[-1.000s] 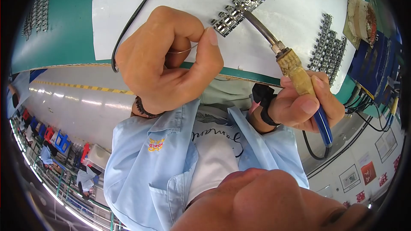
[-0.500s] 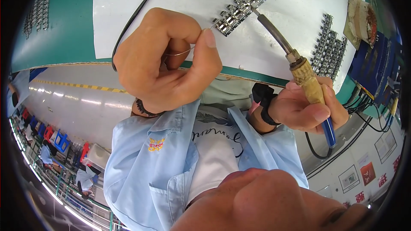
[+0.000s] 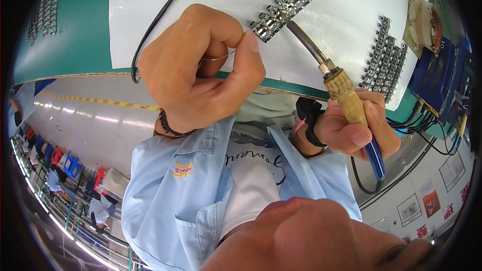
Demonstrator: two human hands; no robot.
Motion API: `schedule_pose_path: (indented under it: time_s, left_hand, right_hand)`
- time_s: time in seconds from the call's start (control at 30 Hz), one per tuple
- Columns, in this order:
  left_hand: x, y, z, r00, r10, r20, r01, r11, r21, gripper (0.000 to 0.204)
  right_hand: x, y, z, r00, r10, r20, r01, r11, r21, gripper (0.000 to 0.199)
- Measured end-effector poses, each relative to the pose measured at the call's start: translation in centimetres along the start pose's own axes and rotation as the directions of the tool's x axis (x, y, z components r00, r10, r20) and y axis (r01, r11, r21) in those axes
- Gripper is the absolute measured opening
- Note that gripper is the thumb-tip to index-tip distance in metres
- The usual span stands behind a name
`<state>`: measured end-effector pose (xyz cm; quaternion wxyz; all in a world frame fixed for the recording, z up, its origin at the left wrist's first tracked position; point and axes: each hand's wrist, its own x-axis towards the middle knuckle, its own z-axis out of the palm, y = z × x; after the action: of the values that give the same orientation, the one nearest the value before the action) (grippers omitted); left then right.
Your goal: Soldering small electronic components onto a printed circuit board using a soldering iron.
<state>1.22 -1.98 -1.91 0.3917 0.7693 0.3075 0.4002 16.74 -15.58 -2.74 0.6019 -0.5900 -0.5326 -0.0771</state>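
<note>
My right hand [image 3: 359, 128] is closed around a soldering iron [image 3: 346, 93] with a stained tan grip and a blue handle end. Its tip reaches the near side of a slanting row of small shiny metal parts [image 3: 296, 0] on white paper. Between the thumb and forefinger of my left hand [image 3: 206, 65], a thin solder wire [image 3: 217, 58] is pinched, looping back through the curled fingers. Those fingertips are close to the near left end of the row. The wire's far end is hidden by the fingers.
White paper [image 3: 145, 25] covers part of the green table [image 3: 85, 45]. More metal parts [image 3: 384, 62] stand at the right, and another group [image 3: 46, 12] at far left. A black cable [image 3: 160, 12] crosses the paper's left side. A brown-stained block [image 3: 424, 20] sits at the right edge.
The soldering iron has moved left along the row, toward its near end, with my right hand. My left hand has shifted slightly right, still pinching the solder wire.
</note>
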Motion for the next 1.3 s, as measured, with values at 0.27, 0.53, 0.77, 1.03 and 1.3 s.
schedule_pose_path:
  time_s: [0.27,0.53,0.77,1.03,1.3]
  left_hand:
    - [0.0,0.1,0.2,1.0,-0.014,-0.024,0.014,1.0,-0.015,0.016]
    - [0.2,0.4,0.5,0.999,-0.044,0.003,0.044,0.999,0.019,0.017]
    - [-0.1,0.0,0.4,0.998,-0.004,-0.058,0.002,0.999,-0.035,0.016]
    - [-0.1,0.2,0.5,1.0,-0.006,-0.021,0.005,1.0,-0.014,0.016]
    - [0.0,0.3,0.6,0.999,-0.025,-0.032,0.026,0.999,0.019,0.017]
  right_hand:
    - [-0.2,0.4,-0.2,0.999,-0.026,0.036,0.026,1.0,-0.006,0.046]
    - [-0.1,0.3,-0.6,0.997,0.011,0.081,-0.012,1.0,0.009,0.047]
    - [0.2,-0.1,-0.9,0.995,0.019,0.093,-0.018,1.0,-0.007,0.044]
    - [0.2,-0.4,-0.2,0.998,0.065,-0.003,-0.065,0.997,-0.042,0.042]
    - [0.2,-0.2,-1.0,0.99,0.081,0.118,-0.082,0.997,0.007,0.045]
